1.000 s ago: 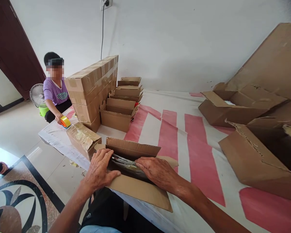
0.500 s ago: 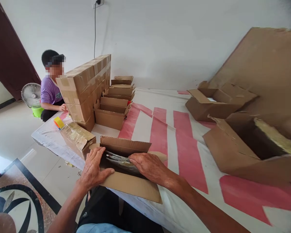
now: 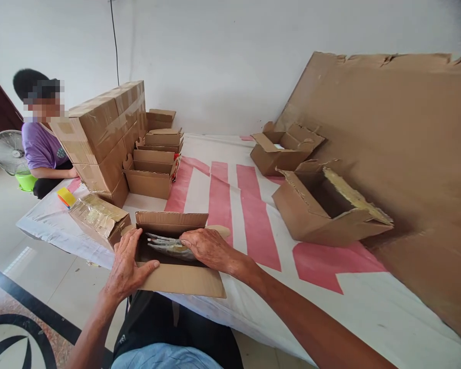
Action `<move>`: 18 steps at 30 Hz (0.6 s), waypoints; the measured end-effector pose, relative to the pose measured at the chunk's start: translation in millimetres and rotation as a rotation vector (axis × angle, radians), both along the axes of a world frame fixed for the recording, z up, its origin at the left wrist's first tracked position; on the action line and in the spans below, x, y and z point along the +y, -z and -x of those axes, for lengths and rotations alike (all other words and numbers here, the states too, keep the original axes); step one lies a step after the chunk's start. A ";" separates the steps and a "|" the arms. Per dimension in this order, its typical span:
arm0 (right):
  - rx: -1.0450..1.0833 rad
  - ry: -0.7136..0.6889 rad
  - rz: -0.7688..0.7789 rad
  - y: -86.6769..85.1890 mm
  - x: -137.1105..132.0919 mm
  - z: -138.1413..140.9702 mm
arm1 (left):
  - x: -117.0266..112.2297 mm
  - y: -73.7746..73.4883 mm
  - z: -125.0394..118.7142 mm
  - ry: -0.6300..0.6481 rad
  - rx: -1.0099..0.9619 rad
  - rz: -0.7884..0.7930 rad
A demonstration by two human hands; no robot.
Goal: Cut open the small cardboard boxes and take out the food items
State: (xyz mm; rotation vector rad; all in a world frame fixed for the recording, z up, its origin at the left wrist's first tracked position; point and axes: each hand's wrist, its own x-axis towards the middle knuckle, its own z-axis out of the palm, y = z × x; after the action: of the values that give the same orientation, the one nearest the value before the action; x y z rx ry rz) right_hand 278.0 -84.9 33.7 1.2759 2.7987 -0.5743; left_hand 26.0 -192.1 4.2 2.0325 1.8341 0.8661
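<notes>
An open cardboard box [image 3: 184, 281] stands at the near table edge in front of me, flaps spread. My left hand [image 3: 127, 264] grips its left end, with the thumb over the front flap and the fingers along the side. Inside the box lies a stack of thin clear plastic packets [image 3: 168, 245]; what they contain I cannot make out. My right hand [image 3: 207, 248] reaches in from the right, its fingers closed on the packets' right end. The fingertips are partly hidden. Touching or close to the box's left end is a taped carton [image 3: 100, 218].
A stack of sealed cartons [image 3: 100, 136] rises at the left, with several open boxes [image 3: 149, 182] beside it. Yellow tape [image 3: 66, 197] lies near the left edge. Two open boxes [image 3: 303, 220] and a large cardboard sheet [image 3: 407, 154] occupy the right. A person [image 3: 42, 146] sits beyond the stack.
The view has swung right, so everything appears further left and more of the large cardboard sheet shows. Both hands keep nearly the same hold on the box and the packets.
</notes>
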 end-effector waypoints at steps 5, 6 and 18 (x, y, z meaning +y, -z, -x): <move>0.115 0.003 0.005 7.8 2.4 -2.9 | 1.1 -2.2 1.4 -0.008 0.004 0.029; 0.157 0.004 0.017 9.3 3.3 -4.0 | 1.6 -2.7 1.5 -0.011 0.003 0.031; 0.707 0.049 0.294 -30.5 16.0 -27.2 | 18.0 -25.1 9.5 -0.016 -0.026 0.080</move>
State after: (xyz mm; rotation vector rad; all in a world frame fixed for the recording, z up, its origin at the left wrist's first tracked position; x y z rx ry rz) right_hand 305.1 -68.9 64.2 1.2607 2.9927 -1.6531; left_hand 16.5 -174.1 29.3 1.9524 1.8428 0.8064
